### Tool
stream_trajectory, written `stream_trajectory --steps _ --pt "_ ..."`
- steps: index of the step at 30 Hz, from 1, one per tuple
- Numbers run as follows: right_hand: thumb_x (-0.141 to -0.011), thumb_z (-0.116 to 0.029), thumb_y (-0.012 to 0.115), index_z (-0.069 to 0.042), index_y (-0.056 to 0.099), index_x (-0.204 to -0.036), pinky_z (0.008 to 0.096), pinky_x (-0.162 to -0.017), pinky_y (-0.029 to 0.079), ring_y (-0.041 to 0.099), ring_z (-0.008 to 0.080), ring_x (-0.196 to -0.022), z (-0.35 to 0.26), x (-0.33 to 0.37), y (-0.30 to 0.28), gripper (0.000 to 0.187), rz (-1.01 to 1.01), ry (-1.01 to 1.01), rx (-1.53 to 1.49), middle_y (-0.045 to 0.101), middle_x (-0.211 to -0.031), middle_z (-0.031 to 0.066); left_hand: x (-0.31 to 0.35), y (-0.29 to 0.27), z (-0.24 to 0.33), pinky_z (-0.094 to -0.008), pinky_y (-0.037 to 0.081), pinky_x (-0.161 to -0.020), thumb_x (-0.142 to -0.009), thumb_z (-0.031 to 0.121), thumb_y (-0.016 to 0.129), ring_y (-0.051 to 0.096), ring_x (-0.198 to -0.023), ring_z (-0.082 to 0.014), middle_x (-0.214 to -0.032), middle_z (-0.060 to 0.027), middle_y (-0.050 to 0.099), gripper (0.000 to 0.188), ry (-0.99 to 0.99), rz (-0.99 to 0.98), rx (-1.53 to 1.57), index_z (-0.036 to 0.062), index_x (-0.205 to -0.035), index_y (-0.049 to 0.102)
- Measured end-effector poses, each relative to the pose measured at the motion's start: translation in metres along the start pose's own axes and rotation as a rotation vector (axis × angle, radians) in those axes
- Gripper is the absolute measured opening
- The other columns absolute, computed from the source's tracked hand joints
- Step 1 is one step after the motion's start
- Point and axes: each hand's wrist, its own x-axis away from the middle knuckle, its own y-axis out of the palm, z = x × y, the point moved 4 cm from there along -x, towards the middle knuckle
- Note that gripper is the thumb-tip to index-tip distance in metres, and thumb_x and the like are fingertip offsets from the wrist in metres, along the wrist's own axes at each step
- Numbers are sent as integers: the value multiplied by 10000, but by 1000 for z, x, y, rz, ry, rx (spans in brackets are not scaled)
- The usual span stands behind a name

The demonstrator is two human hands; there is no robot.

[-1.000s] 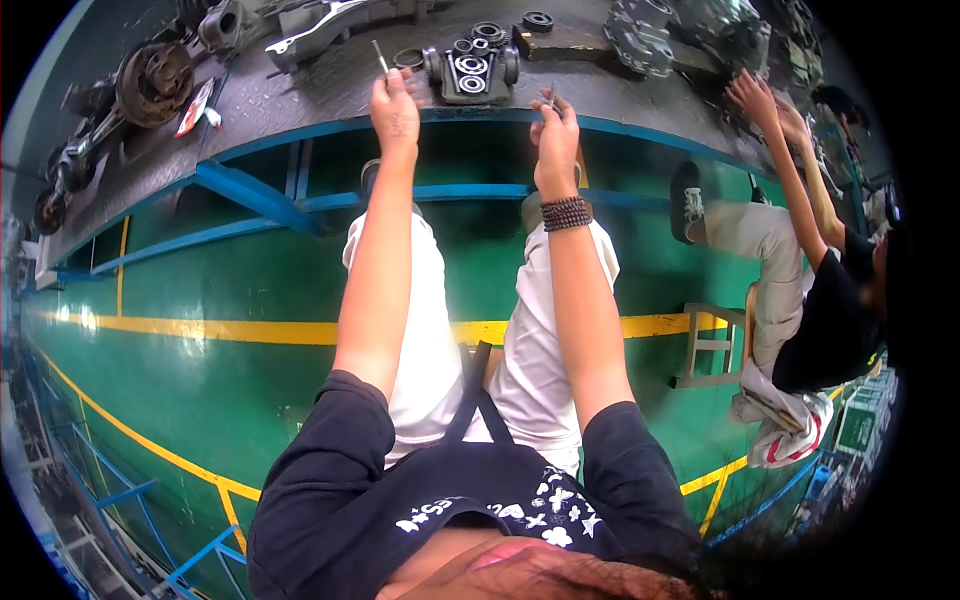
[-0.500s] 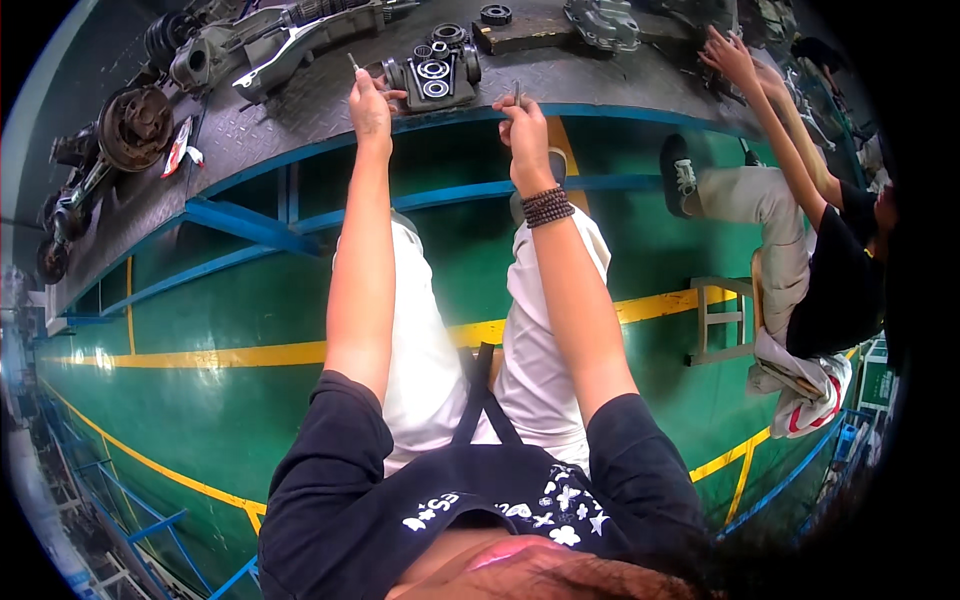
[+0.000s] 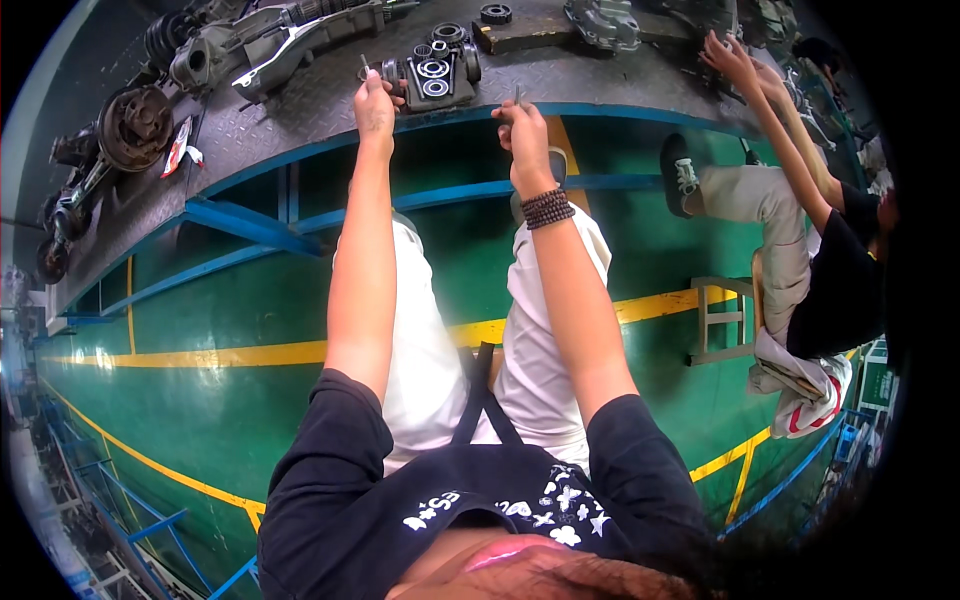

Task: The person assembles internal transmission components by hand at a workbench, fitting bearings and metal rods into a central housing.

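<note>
My left hand point(image 3: 374, 103) is closed around a thin metal rod-like piece point(image 3: 365, 64), whose tip sticks up past the fingers at the bench's near edge. A second slim metal piece point(image 3: 518, 95) points upward from my right hand point(image 3: 522, 135), pinched in its fingers; a beaded bracelet circles that wrist. Both pieces are too small to name more closely. Just beyond and between the hands lies a metal gear housing point(image 3: 455, 95) with ring-shaped bearings point(image 3: 433, 69) on it. Neither hand touches the bearings.
The metal-topped workbench point(image 3: 300, 125) has a blue frame. Transmission casings point(image 3: 290, 55) and a round brake drum point(image 3: 135, 128) lie to the left. A wooden block point(image 3: 525, 36) and a cast cover point(image 3: 603, 24) lie farther back. At the right a co-worker point(image 3: 840, 270) sits, hands over the bench.
My left hand has shifted slightly to the right with its metal piece, toward the gear housing. The right hand stays nearly still.
</note>
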Motion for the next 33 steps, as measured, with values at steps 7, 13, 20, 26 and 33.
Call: stream_trajectory --steps 7,13,20,26,33 --pt "-921 -134 528 -47 549 -1030 204 -513 368 471 68 -566 2 -1 0 141 -22 2 3 666 -864 63 5 5 1 -283 438 -581 -1040 349 369 542 -579 -130 -862 -111 706 383 -2 -9 -11 62 -826 506" --pt "-917 -128 522 -45 550 -1039 207 -507 365 472 69 -561 2 0 1 151 -17 20 28 665 -872 66 5 5 1 -270 440 -558 -1044 346 358 554 -584 -123 -880 -113 713 375 -20 -9 21 60 -856 509" --pt "-920 -120 514 -37 549 -1052 205 -495 359 464 70 -545 1 0 1 159 -27 20 6 658 -862 69 7 6 2 -254 442 -534 -1048 352 353 574 -609 -113 -922 -103 717 377 -38 -10 36 53 -887 517" --pt "-922 -116 511 -40 552 -1062 204 -482 352 456 68 -532 2 1 1 165 -28 33 5 653 -861 67 12 6 3 -266 449 -540 -1039 367 374 587 -632 -132 -780 -72 638 427 -41 49 -71 16 -915 584" --pt "-921 -122 515 -35 576 -1074 199 -518 358 481 66 -594 2 2 3 185 -42 53 49 636 -883 50 13 4 2 -271 457 -547 -1027 383 396 596 -672 -137 -755 -67 606 445 -20 68 -65 6 -929 612"
